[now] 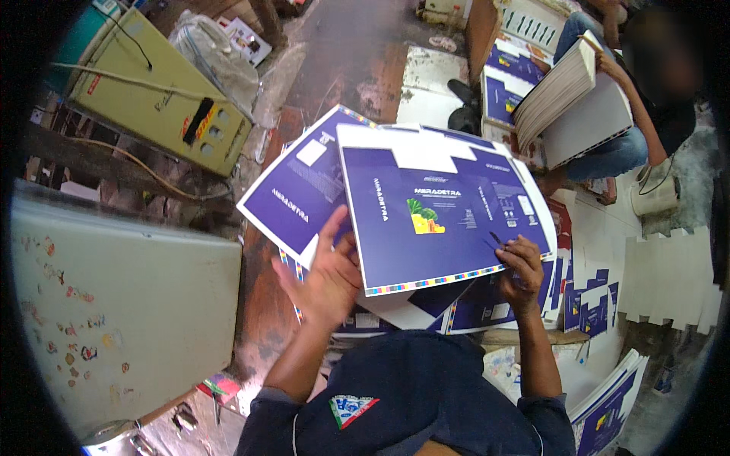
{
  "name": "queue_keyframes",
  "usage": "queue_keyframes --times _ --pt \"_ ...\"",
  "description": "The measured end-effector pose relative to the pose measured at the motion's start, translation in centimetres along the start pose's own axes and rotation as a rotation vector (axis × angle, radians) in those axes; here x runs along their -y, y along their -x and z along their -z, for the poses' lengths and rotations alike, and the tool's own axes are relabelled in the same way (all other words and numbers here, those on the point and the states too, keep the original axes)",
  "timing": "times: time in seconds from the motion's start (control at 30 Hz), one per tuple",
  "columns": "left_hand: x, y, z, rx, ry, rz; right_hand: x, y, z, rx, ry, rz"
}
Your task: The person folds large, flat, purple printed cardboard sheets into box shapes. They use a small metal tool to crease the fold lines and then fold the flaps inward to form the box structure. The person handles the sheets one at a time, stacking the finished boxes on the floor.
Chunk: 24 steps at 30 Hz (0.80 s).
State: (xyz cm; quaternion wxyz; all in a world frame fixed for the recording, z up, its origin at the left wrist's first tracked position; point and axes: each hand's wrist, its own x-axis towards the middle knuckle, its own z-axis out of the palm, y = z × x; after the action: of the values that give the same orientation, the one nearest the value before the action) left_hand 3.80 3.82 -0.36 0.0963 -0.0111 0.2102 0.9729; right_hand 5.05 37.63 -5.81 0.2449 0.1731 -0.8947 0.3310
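A large purple and white printed card sheet (441, 251) lies tilted in front of me, with a strip of colour patches along its near edge. My left hand (327, 285) is at its left edge, fingers spread and thumb apart; whether the fingertips touch the sheet I cannot tell. Over the sheet's right part, the fingers of my right hand (522, 272) are closed on a thin dark pointed tool (496, 239), whose exact kind is unclear. Another purple sheet (293, 186) sticks out at an angle on the left. More printed sheets (487, 304) lie underneath.
At the upper right a seated person holds a thick stack of white-edged sheets (559, 87). A pale metal cabinet (152, 304) and a yellow-green machine box (163, 99) stand at left. White cut-edged sheets (665, 277) and a printed stack (612, 406) are at right.
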Motion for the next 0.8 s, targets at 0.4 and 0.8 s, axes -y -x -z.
queue_keyframes --times 0.4,0.8 --pt "-0.4 -3.1 2.2 -0.285 -0.930 0.388 0.6 -1.7 3.7 0.456 0.005 -0.202" --pt "0.0 -2.2 2.1 -0.245 -1.093 0.467 11.4 -3.6 -2.6 0.354 -0.483 -0.418"
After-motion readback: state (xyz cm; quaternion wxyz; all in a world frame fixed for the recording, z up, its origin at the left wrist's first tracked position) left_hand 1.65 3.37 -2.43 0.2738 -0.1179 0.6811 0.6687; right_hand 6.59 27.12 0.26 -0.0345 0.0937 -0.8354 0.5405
